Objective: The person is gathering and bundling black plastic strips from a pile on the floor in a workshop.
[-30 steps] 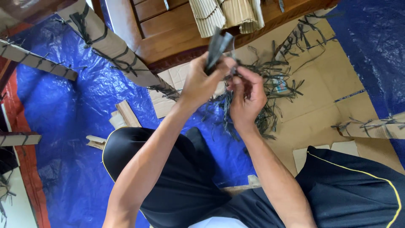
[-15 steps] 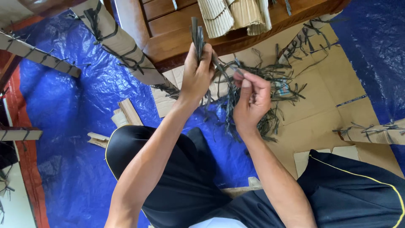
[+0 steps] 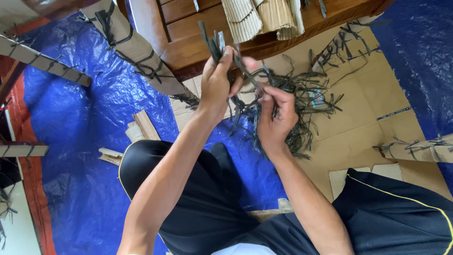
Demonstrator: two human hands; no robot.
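My left hand (image 3: 218,81) is closed around a bunch of dark strips (image 3: 213,41) whose ends stick up above the fist. My right hand (image 3: 273,115) pinches a single dark strip (image 3: 246,73) that runs slanting from it up to the left hand. Both hands are raised above my lap, a little apart. Below and behind them a loose pile of the same dark strips (image 3: 306,94) lies on flattened brown cardboard (image 3: 358,127). I sit on the floor in black shorts (image 3: 198,203).
A blue tarp (image 3: 71,123) covers the floor. Cardboard bars bound with dark strips lie at the left (image 3: 127,42), far left (image 3: 42,63) and right (image 3: 420,148). A wooden piece of furniture (image 3: 188,28) with rolled corrugated cardboard (image 3: 257,16) stands ahead. Small cardboard scraps (image 3: 141,127) lie near my knee.
The left hand's bunch has tilted from pointing right to upright and leaning left. The right hand has drawn one strip out and down. The view has shifted slightly.
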